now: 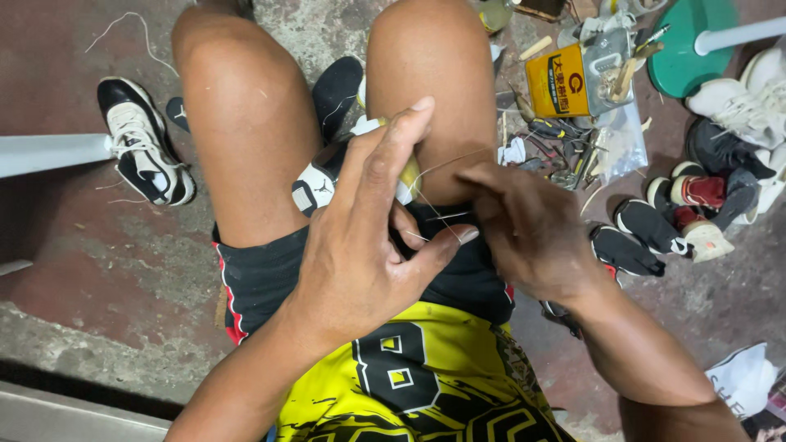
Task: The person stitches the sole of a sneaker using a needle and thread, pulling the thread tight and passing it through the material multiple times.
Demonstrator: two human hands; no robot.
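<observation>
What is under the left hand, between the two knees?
Under the left hand a black and white shoe sticks out between the knees, with pale thread running to the right hand. The hand covers the rest of the shoe.

Worn concrete floor point(90, 270), patched dull red and grey. At two o'clock a green round stand base point(684, 49) with a white pole; at nine o'clock a pale metal bar point(53, 153).

A floor-level shoe-repair workshop: worn sneakers point(720, 176) lie scattered on the stained concrete floor point(98, 270) beside a yellow glue tin point(558, 82) and a pile of hand tools point(565, 151).
</observation>
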